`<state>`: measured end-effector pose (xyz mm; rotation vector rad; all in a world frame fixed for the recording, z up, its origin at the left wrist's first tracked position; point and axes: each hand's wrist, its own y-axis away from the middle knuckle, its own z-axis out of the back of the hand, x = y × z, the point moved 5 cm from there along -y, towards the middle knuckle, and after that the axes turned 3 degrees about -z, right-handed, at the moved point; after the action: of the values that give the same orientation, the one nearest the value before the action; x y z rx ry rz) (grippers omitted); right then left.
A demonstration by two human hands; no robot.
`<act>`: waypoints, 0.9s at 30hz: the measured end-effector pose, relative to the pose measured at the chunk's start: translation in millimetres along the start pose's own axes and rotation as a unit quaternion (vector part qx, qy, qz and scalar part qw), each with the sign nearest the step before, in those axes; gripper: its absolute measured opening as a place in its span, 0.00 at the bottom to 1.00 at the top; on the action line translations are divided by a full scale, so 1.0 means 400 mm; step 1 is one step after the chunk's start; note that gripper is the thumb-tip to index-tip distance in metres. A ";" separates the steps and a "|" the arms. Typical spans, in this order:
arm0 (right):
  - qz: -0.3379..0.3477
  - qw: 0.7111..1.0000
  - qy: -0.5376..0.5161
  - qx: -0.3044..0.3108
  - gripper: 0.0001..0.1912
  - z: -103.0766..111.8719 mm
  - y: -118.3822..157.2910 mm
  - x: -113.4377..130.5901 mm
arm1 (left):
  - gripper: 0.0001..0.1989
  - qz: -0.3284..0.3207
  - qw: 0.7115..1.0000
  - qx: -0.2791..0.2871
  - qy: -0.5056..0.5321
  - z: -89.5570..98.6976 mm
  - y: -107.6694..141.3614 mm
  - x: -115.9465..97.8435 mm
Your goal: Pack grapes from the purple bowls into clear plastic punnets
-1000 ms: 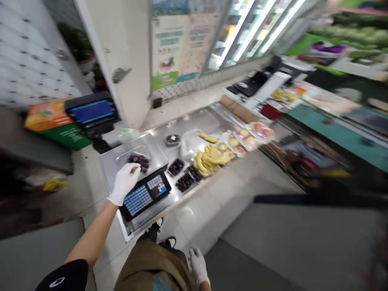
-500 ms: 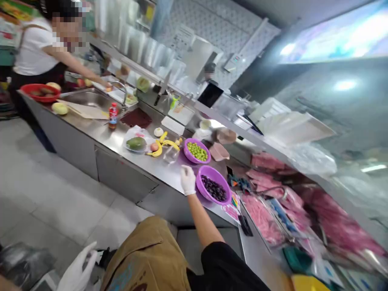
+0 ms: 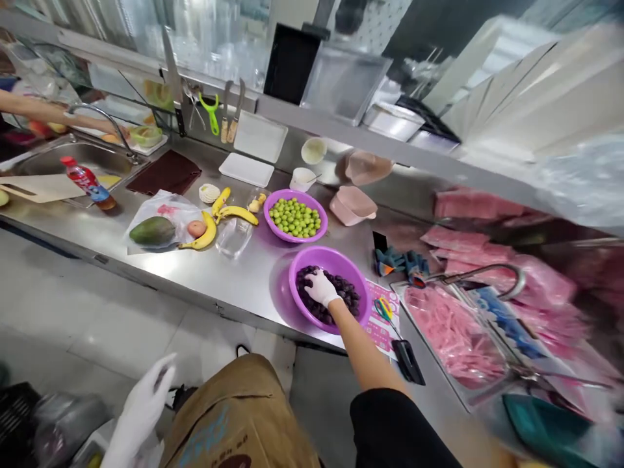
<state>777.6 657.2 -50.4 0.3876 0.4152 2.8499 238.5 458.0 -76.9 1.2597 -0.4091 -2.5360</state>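
Observation:
My right hand (image 3: pixel 320 289), in a white glove, reaches into a purple bowl (image 3: pixel 294 286) of dark grapes (image 3: pixel 347 292). Its fingers are apart and touch the grapes; their tips are partly hidden among them. My left hand (image 3: pixel 149 396), also gloved in white, hangs low by the brown apron (image 3: pixel 238 416), open, with nothing in it. Behind the dark grapes stands another purple bowl (image 3: pixel 268 224) full of green grapes (image 3: pixel 295 218).
On the steel counter (image 3: pixel 234 286) lie bananas (image 3: pixel 236 214), a mango (image 3: pixel 153 231) on a plastic bag, a clear tub (image 3: pixel 234 237) and a drink bottle (image 3: pixel 90 185). Scissors (image 3: pixel 384 309) and pink bags (image 3: pixel 451 331) lie right. Another person's arm (image 3: pixel 49 110) reaches in at left.
My right hand has moved from beside the bowl into the dark grapes. The view has turned and come closer to the counter. My left hand stays low.

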 end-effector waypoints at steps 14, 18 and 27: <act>0.035 0.983 0.153 0.092 0.21 0.017 -0.096 -0.026 | 0.24 -0.016 0.998 0.059 0.010 -0.221 0.051 -0.208; 0.043 0.982 0.160 0.086 0.20 0.057 -0.072 -0.007 | 0.23 0.001 0.999 0.048 0.011 -0.225 0.067 -0.177; 0.082 0.991 -0.022 -0.106 0.21 0.180 0.029 0.134 | 0.20 0.048 0.988 -0.108 0.103 -0.086 0.172 -0.104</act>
<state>746.2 678.3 31.7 0.4601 0.0729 2.9976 298.8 405.8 -41.1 1.3633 -0.1413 -2.2710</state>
